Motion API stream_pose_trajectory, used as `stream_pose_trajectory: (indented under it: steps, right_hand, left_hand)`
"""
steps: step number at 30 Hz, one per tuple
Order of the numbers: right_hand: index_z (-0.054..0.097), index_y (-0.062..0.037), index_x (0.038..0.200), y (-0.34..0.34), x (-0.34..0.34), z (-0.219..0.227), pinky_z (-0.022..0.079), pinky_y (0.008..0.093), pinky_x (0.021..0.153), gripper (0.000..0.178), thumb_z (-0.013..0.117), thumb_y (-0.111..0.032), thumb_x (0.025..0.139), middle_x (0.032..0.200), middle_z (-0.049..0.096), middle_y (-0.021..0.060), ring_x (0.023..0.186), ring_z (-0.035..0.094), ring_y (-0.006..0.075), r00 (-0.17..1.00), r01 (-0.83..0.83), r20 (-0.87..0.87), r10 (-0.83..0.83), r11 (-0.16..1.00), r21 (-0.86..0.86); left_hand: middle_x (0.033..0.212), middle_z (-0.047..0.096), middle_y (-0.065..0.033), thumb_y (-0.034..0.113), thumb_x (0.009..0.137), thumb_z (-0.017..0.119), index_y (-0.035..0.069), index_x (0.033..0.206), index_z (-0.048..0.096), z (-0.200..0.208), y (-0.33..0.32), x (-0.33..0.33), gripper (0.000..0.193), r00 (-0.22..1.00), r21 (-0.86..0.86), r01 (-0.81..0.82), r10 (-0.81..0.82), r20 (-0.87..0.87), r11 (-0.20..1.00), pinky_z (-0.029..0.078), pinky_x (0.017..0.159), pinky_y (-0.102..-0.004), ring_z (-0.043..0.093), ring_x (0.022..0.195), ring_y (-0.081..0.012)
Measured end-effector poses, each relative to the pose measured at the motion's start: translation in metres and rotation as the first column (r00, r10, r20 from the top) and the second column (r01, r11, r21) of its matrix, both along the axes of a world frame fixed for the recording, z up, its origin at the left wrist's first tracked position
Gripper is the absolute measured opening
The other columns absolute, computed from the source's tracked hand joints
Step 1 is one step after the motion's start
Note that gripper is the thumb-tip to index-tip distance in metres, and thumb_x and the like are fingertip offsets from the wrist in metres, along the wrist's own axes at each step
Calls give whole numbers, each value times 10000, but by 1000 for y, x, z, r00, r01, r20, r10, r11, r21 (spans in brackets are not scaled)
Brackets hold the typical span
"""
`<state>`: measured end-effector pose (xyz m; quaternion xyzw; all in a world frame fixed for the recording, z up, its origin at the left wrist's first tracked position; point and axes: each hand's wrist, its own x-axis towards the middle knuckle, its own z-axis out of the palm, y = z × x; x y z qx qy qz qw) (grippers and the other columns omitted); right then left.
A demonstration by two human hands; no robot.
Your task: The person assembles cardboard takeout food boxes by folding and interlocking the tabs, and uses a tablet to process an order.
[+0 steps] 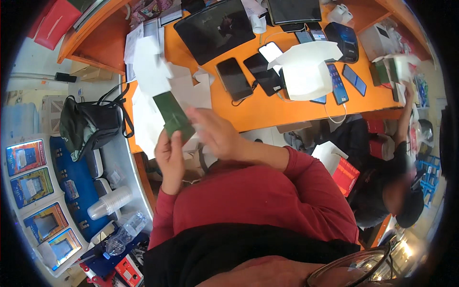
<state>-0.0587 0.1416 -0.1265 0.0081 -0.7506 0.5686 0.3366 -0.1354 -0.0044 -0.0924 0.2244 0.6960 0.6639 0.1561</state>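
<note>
Green card [174, 115], flat and oblong, held above the table's [267, 112] near edge, tilted, white underside showing at its top. Left hand [169, 158] clamped on its lower end, thumb in front. Right hand [215, 131] just beside, fingers spread and blurred, touching the card's right edge; grip hard to tell. White flat cartons [153, 67] scattered behind the card on the orange table, some overlapping. Open white box [306, 69] further right, flaps raised, lying over a row of dark phones [234, 79]. Black tablet [215, 28] at the far side. Small black printer [345, 40] near the right end. Red box [345, 174] with a white flap below the table, beside another person [392, 191] in dark clothes. Black bag [88, 126] to the left on a low counter. Stack of clear cups [110, 203] and a plastic bottle [125, 233] lower left. Four bright rectangular packages [36, 201] in blue and orange rowed along the left rim.
</note>
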Motion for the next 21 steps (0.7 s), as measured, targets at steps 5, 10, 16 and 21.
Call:
stream_pose_trajectory:
  steps: [5, 10, 16, 21]
  right_hand:
    - [324, -97, 1479, 94, -69, -80, 443, 441, 889, 579, 522, -124, 935, 1110, 544, 212, 1050, 535, 390, 860, 335, 326, -392, 916, 221]
    - [201, -156, 1514, 168, -130, -92, 507, 468, 700, 715, 564, -235, 903, 917, 647, 190, 794, 630, 368, 584, 306, 646, -492, 870, 387]
    - [202, -139, 1521, 191, -155, -139, 523, 471, 623, 717, 544, -250, 900, 831, 672, 175, 717, 657, 352, 511, 187, 660, -550, 821, 540]
    - [423, -130, 1432, 179, -147, -161, 544, 421, 653, 547, 526, -268, 913, 845, 685, 150, 748, 667, 318, 726, 268, 328, -604, 688, 674]
  left_hand:
    - [923, 673, -24, 118, 1000, 539, -65, 1075, 658, -57, -33, -22, 231, 963, -296, -255, 215, -159, 920, 482, 760, -224, 581, 837, -68]
    - [790, 687, -54, 58, 958, 591, -65, 1012, 664, -88, -37, -13, 153, 926, -566, -298, 90, -366, 769, 478, 630, -227, 561, 706, -48]
    - [806, 700, -117, 42, 927, 619, -51, 1020, 659, -109, -40, -29, 137, 929, -679, -230, -51, -366, 697, 510, 644, -263, 635, 684, -117]
    - [903, 695, -179, 46, 959, 523, -22, 1240, 578, -120, -20, -45, 294, 951, -629, -158, -54, -304, 761, 520, 664, -327, 671, 735, -198]
